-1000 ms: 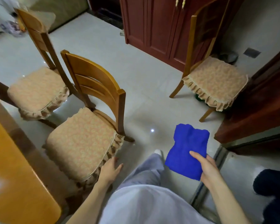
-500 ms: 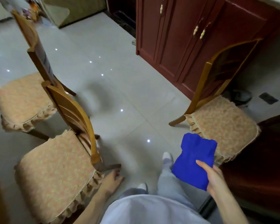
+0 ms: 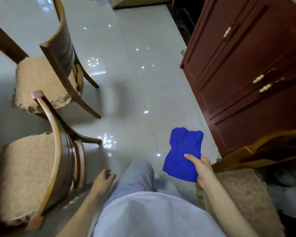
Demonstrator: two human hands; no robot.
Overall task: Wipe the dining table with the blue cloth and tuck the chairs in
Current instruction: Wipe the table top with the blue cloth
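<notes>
My right hand (image 3: 202, 168) grips the folded blue cloth (image 3: 184, 152) in front of me, thumb on top, above the floor. My left hand (image 3: 102, 179) hangs free with loosely curled fingers and holds nothing, just right of the near wooden chair (image 3: 31, 175) with its beige cushion. A second cushioned chair (image 3: 46, 79) stands behind it at the upper left. The back of a third chair (image 3: 256, 151) and its cushion lie at the lower right, under my right forearm. The dining table is out of view.
A dark red cabinet (image 3: 249, 69) with pale handles lines the right side. Glossy pale floor tiles (image 3: 126, 82) run between the chairs and the cabinet. My legs in light trousers (image 3: 135, 178) are at the bottom centre.
The view has swung right and the table has left the frame. My left hand has come off the near chair's seat. The cloth stays in my right hand.
</notes>
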